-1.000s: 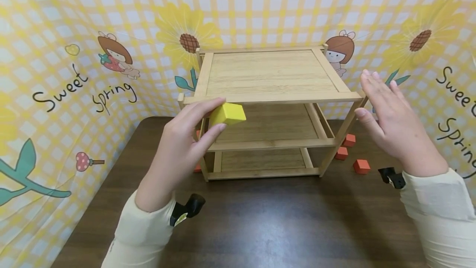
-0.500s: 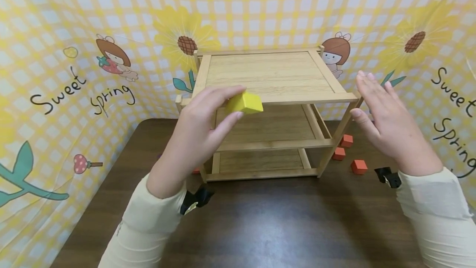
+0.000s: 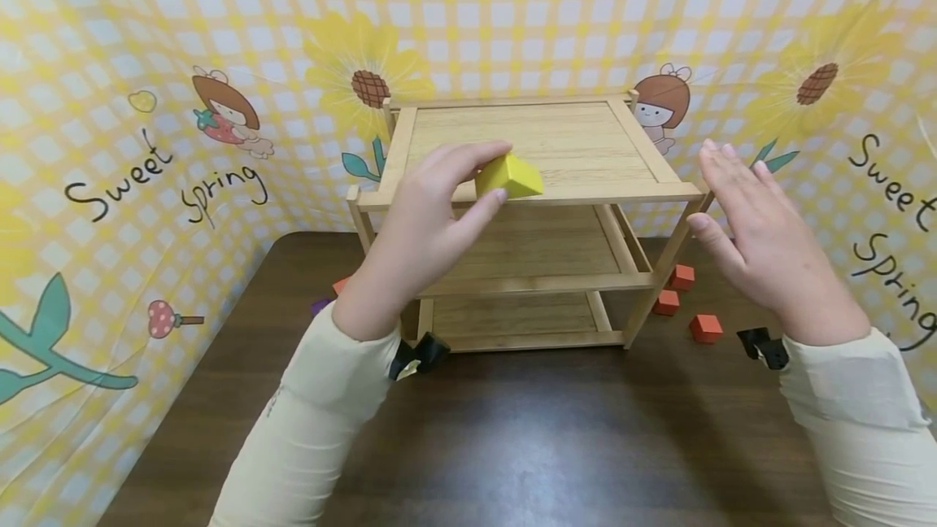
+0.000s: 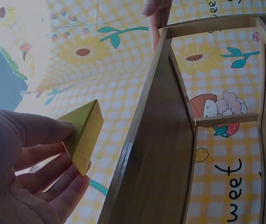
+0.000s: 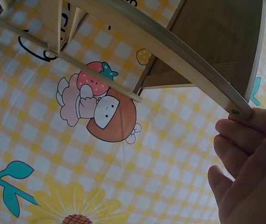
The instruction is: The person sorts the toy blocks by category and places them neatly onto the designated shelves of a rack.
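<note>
In the head view, my left hand (image 3: 428, 222) pinches a yellow triangular block (image 3: 512, 176) between thumb and fingers. It holds the block over the front edge of a three-tier wooden shelf (image 3: 571, 192), apart from the top board. The left wrist view shows the triangular end of the yellow block (image 4: 91, 140) beside the shelf's (image 4: 144, 135) top edge. My right hand (image 3: 772, 246) is at the shelf's front right corner, fingers straight. In the right wrist view, the right hand's fingers (image 5: 237, 135) appear to touch the corner post; the exact contact is partly hidden.
Several red cubes lie on the dark table (image 3: 542, 446) right of the shelf, the nearest red cube (image 3: 706, 328) in front. Left of it, a purple piece (image 3: 320, 305) and a red piece (image 3: 340, 286) show partly behind my arm. Checked cloth (image 3: 512, 31) surrounds the table.
My left hand has moved right and upward with the yellow block, from the shelf's front left to nearer the middle of its front edge. My right hand has stayed at the corner.
</note>
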`<control>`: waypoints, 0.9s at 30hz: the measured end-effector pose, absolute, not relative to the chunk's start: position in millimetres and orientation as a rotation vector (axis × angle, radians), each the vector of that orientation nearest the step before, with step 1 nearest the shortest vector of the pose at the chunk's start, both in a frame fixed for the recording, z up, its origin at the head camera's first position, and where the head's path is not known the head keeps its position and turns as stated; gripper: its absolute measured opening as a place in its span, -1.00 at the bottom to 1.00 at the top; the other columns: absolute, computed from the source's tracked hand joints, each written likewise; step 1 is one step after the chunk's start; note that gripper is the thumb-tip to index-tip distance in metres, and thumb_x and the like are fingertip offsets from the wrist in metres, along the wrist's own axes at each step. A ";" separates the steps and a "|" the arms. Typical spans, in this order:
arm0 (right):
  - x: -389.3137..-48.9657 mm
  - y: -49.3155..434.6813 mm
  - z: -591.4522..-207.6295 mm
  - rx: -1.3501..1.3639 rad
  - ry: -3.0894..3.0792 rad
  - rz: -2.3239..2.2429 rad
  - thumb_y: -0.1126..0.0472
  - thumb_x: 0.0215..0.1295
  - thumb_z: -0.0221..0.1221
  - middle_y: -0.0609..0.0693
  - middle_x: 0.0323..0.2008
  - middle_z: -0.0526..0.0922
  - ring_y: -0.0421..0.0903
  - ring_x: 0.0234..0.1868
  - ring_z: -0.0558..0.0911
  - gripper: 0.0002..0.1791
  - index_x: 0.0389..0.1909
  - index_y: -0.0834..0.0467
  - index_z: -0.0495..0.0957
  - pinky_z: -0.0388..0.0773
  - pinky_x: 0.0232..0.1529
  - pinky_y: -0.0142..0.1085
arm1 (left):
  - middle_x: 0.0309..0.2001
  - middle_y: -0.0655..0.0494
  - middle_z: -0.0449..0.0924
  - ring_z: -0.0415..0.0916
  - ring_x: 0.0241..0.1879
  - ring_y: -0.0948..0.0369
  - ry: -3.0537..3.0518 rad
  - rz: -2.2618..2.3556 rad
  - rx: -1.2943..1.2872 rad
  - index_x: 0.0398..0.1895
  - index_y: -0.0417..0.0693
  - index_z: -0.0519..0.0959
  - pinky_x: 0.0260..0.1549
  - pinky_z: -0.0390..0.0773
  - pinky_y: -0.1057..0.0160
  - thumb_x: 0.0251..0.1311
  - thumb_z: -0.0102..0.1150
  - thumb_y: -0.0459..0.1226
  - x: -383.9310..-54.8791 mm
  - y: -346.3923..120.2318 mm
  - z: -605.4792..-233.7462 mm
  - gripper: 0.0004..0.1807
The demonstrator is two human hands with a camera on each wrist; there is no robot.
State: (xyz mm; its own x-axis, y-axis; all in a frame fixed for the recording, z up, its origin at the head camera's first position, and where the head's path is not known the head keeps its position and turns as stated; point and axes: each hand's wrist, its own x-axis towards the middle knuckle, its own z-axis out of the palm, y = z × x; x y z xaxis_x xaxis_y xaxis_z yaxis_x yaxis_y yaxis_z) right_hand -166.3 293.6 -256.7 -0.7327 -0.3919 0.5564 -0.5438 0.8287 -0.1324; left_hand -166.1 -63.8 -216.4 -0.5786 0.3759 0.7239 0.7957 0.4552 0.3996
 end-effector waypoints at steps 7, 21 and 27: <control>-164.8 295.8 -257.6 0.661 -2.499 0.407 -0.19 0.61 -0.19 0.22 0.56 0.08 0.14 0.58 0.04 -0.22 0.58 0.26 0.05 -0.25 0.58 -0.03 | 0.09 -0.13 0.64 0.52 0.08 0.07 -2.160 -1.002 -1.031 0.24 -0.30 0.56 0.15 0.48 0.23 0.34 0.21 -0.40 -173.1 -44.7 -214.7 -0.58; -166.2 294.1 -258.5 0.671 -2.495 0.406 -0.17 0.62 -0.18 0.21 0.57 0.08 0.14 0.58 0.05 -0.24 0.59 0.24 0.03 -0.25 0.58 -0.06 | 0.15 -0.17 0.59 0.51 0.16 0.08 -2.192 -0.997 -1.058 0.30 -0.32 0.50 0.19 0.44 0.37 0.40 0.20 -0.37 -179.7 -14.7 -218.8 -0.56; -166.3 294.2 -259.0 0.673 -2.490 0.404 -0.19 0.61 -0.18 0.22 0.56 0.09 0.15 0.58 0.05 -0.23 0.59 0.24 0.04 -0.24 0.58 -0.05 | 0.17 -0.15 0.59 0.51 0.17 0.09 -2.197 -0.986 -1.083 0.30 -0.32 0.50 0.15 0.44 0.43 0.40 0.21 -0.36 -183.6 -6.0 -220.0 -0.55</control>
